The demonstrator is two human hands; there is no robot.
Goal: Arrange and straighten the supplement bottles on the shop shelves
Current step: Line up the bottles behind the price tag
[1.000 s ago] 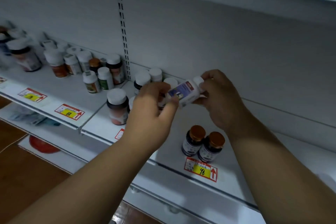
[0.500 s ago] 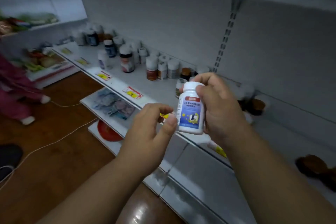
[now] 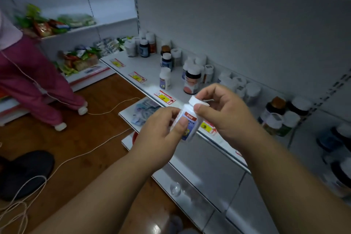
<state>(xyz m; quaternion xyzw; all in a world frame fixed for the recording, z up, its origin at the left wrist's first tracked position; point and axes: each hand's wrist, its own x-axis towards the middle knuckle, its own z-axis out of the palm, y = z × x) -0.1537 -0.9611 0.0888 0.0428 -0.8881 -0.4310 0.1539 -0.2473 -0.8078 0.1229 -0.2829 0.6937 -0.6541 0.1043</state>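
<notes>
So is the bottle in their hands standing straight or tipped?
Tipped. The bottle leans, its cap up and right, held off the shelf by the left hand and right hand.

Both hands on white bottle [image 3: 187, 122] at center, tilted: left hand [image 3: 161, 135] grips body, right hand [image 3: 224, 112] pinches cap. Shelf [image 3: 148, 66] bottles 12–3 o'clock. Person in pink at 9.
</notes>
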